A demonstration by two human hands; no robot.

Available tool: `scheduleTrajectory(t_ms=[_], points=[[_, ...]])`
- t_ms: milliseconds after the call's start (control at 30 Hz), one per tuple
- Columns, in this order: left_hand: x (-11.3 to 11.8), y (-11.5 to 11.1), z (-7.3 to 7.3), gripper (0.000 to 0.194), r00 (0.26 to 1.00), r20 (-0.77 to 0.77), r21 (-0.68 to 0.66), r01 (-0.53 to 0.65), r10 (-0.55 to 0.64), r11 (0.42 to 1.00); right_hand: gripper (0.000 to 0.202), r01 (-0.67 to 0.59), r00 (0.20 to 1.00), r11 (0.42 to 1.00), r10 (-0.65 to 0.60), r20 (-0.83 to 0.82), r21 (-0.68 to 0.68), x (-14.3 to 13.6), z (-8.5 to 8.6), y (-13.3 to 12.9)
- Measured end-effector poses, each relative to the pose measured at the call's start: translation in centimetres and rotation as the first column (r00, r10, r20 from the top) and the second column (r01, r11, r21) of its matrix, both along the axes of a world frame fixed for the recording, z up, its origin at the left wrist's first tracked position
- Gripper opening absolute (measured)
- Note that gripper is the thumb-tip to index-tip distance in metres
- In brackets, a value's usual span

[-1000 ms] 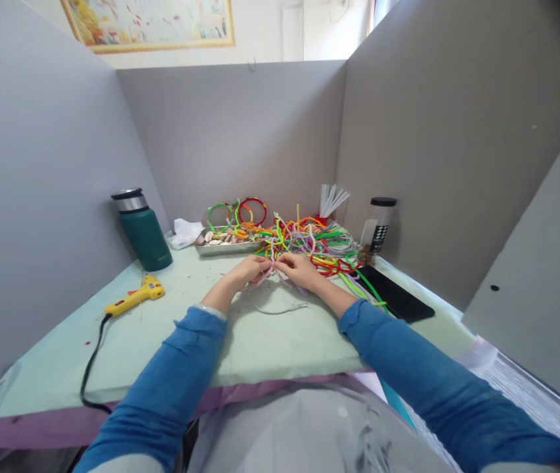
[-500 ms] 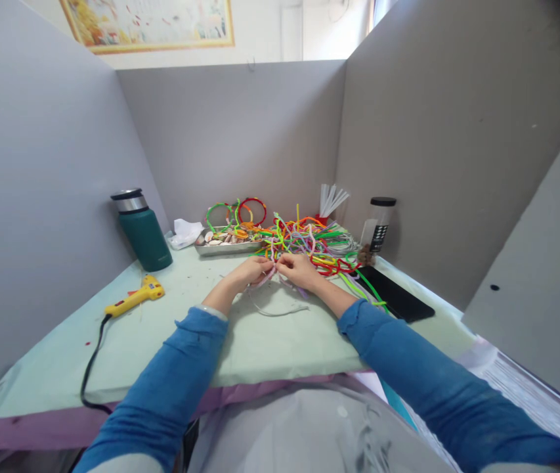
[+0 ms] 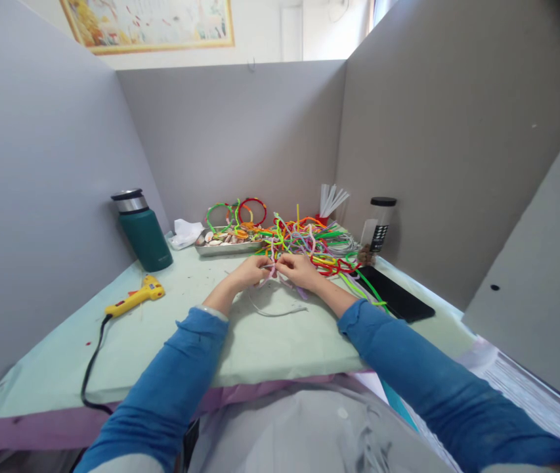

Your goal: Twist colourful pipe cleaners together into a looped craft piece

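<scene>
Over the middle of the table, my left hand (image 3: 254, 270) and my right hand (image 3: 295, 269) almost meet, fingers pinched. Between them are pale pink pipe cleaners (image 3: 272, 271), gripped from both sides; where exactly the strands cross is too small to make out. A lilac pipe cleaner end (image 3: 302, 293) pokes out below my right hand. On the cloth under my hands curves a thin grey strand (image 3: 280, 315). Just beyond my fingers spreads a tangled heap of colourful pipe cleaners (image 3: 304, 236).
A metal tray (image 3: 230, 249) of shells stands behind my left hand, with pipe-cleaner rings (image 3: 253, 211) at its back. To the left are a yellow glue gun (image 3: 134, 299) and a green bottle (image 3: 144, 236). A black phone-like slab (image 3: 395, 293) and a clear bottle (image 3: 378, 226) are right.
My hands stay in nearly the same place. The fingers of my left hand have shifted slightly, and the pink strands between the hands lie a little differently.
</scene>
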State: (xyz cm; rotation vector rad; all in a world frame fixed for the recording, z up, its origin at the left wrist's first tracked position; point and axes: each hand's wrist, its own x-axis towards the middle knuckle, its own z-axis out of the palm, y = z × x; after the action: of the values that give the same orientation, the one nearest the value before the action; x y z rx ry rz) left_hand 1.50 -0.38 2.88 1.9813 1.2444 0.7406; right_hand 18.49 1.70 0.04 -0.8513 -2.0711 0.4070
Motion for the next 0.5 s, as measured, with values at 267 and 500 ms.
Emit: scheduleTrajectory(t_ms=[267,500], points=[[-0.13,0.73,-0.50,0.021,0.984,-0.159,0.338,-0.021,0.079,0.941,0.025,-0.014,1.000,1.000,0.014,-0.028,-0.002,0.01,-0.12,0.21],[-0.22,1.08,-0.74,0.029,0.974,-0.202,0.378,-0.020,0.103,0.926,0.024,-0.034,0.998,0.999,0.033,-0.054,-0.019,0.13,0.07,0.29]])
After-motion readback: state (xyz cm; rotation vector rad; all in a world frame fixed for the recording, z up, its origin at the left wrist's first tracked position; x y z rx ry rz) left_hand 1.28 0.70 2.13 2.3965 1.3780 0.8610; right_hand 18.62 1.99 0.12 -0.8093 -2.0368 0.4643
